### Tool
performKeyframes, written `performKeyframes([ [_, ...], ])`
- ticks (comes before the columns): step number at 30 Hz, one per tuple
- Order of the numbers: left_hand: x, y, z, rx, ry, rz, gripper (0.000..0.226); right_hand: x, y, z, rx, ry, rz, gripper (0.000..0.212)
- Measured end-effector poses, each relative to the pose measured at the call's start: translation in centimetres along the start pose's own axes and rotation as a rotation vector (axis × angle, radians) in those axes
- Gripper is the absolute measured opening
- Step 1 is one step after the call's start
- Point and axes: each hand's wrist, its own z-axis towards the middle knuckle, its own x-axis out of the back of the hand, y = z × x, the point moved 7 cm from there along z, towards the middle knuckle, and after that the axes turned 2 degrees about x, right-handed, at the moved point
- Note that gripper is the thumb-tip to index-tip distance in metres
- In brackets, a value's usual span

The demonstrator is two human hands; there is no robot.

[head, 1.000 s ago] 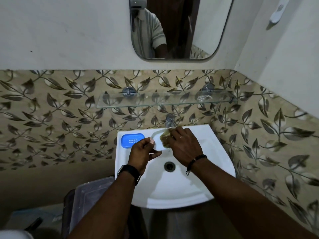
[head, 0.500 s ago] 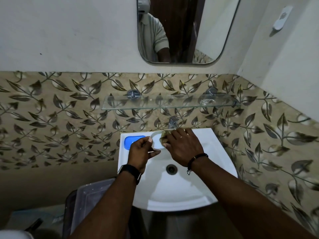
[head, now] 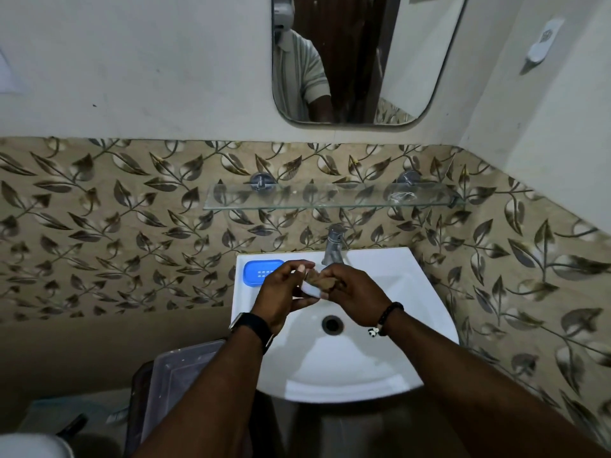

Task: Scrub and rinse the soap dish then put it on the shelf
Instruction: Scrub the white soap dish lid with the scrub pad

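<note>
White soap dish (head: 311, 290) is gripped by left hand (head: 281, 294) over washbasin (head: 347, 365). Brown scrub pad (head: 322, 281) is held against it by right hand (head: 358, 297).

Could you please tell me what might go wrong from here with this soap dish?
1. The left hand holds the white soap dish in the air over the sink while the right hand presses a scrubber on it; it might slip and fall.
2. The blue tray lies on the sink rim right beside the left hand, which could knock it.
</note>
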Motion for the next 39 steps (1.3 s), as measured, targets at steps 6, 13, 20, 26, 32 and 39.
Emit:
performKeyframes([
  [6, 0.3, 1.2, 0.1, -0.181, 0.052, 0.393, 0.025, 3.7, 0.1, 0.8, 0.014, 0.139, 0.226, 0.016],
  [13, -1.3, 1.0, 0.2, -0.248, 0.015, 0.306, 0.033, 5.7, 0.1, 0.0, 0.043, 0.500, -0.057, 0.020],
  [20, -3.6, 0.4, 1.0, -0.112, -0.032, 0.017, 0.017, 1.7, -3.4, -1.5, 0.374, 0.474, -0.312, 0.034],
  [26, -3.1, 0.5, 0.6, -0.122, -0.024, -0.094, 0.026, 5.2, -0.5, -1.0, 0.219, 0.580, -0.288, 0.025],
  [32, -3.5, 2.2, 1.0, -0.200, -0.022, -0.348, 0.031, 3.6, 2.9, -0.4, -0.279, 0.633, 0.781, 0.011],
  [39, -4.8, 1.5, 0.1, -0.328, 0.012, 0.062, 0.033, 1.7, 1.6, -0.1, -0.379, 0.690, 1.343, 0.032],
])
